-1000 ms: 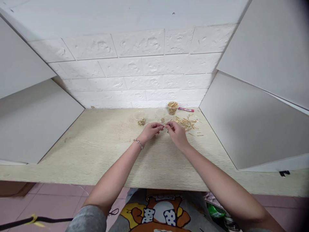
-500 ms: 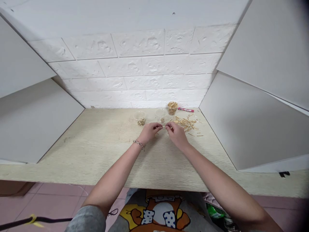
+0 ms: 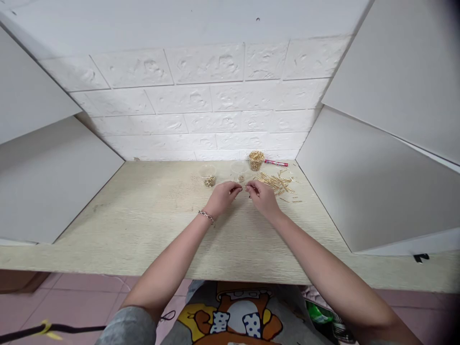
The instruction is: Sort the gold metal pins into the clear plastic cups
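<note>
Above the table, my left hand (image 3: 223,196) and my right hand (image 3: 264,197) meet almost fingertip to fingertip, both pinched closed. A small thin gold-coloured rod (image 3: 244,187) shows in the narrow gap between them, its ends hidden by my fingers. Right beside my right hand lies a loose heap of gold-coloured metal rods (image 3: 276,182). Behind my hands are a clear cup (image 3: 239,167) with a few small pieces in it and, to the left, another clear cup (image 3: 208,170) with small gold-coloured parts at its bottom.
A cup full of gold-coloured rods (image 3: 256,161) stands near the white brick-patterned wall (image 3: 226,98), beside a red-pink tube or pen (image 3: 276,163). White panels (image 3: 391,187) enclose the table (image 3: 136,225) on both sides. Tiny specks are scattered on the left of the tabletop.
My hands stay in nearly the same place, with their fingertips slightly shifted. Less of the rod's bright length shows between them. The cups and the heap have not moved.
</note>
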`<state>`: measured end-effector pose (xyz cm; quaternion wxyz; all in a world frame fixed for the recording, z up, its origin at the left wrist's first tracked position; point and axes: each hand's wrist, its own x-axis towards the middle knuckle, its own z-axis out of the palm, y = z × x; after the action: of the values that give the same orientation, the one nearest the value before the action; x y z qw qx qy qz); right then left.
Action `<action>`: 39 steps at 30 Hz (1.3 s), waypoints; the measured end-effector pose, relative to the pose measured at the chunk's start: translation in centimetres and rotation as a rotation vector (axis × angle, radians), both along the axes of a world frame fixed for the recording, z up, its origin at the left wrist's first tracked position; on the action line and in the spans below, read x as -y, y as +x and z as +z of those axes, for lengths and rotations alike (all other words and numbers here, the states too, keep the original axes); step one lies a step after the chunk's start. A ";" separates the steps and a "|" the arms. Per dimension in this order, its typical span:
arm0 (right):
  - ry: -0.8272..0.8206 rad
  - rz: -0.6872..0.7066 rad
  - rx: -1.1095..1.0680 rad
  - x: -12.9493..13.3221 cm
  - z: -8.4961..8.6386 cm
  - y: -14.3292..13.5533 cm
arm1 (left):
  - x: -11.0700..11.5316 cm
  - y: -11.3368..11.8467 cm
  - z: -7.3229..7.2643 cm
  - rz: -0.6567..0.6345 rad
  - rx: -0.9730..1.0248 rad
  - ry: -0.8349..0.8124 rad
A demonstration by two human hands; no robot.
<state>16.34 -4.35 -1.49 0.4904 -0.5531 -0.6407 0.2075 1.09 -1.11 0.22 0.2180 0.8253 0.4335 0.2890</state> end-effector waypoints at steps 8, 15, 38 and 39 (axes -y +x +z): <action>-0.007 0.019 0.029 -0.2 -0.2 0.3 | 0.0 0.0 -0.2 -0.004 -0.003 0.036; -0.073 0.031 -0.078 -0.3 -0.4 0.3 | -0.1 -0.3 -0.5 -0.042 -0.127 0.248; -0.011 0.035 0.063 -0.3 0.0 0.7 | 0.1 0.4 -0.6 0.010 0.060 0.016; -0.013 0.036 0.059 -0.3 0.0 0.7 | 0.1 0.4 -0.6 0.012 0.057 0.018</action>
<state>17.03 -4.03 -1.50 0.4640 -0.5506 -0.6633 0.2040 1.52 -1.19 -0.42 0.2209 0.8159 0.4296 0.3177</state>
